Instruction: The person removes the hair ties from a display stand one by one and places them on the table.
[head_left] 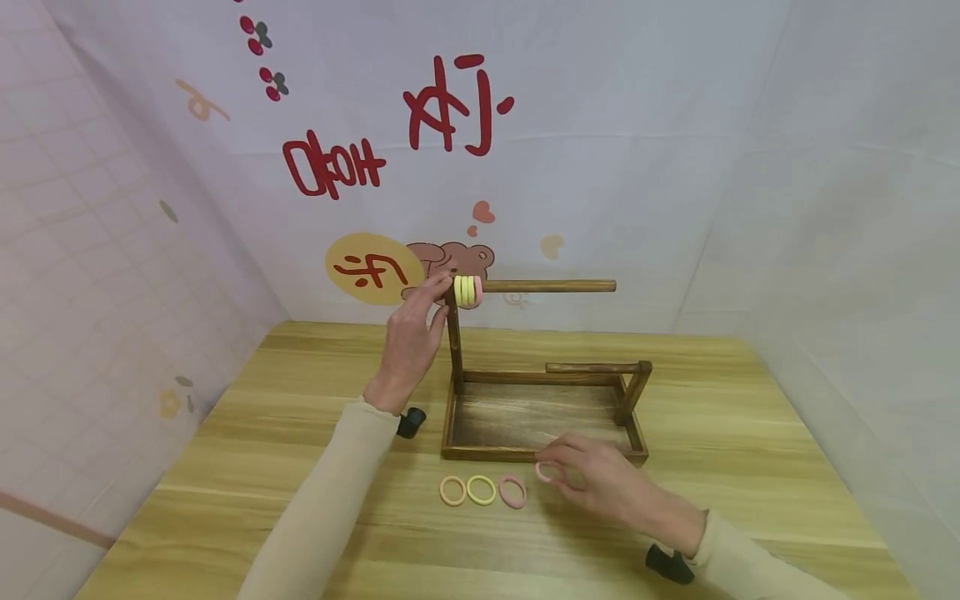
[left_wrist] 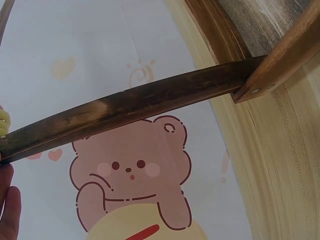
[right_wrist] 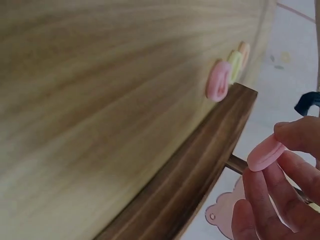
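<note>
A pink hair tie is pinched between the thumb and fingers of my right hand, just in front of the wooden stand's near edge. My left hand is raised, its fairly straight fingertips touching the top of the stand's tall post. Beside those fingertips, yellow hair ties and a pink one sit on the upper rod, against the post. In the left wrist view, only a few fingertips show below the post at the left edge.
An orange ring, a yellow ring and a pink ring lie in a row on the table before the stand's tray. A shorter rod projects from a low post on the right. A printed cloth hangs behind.
</note>
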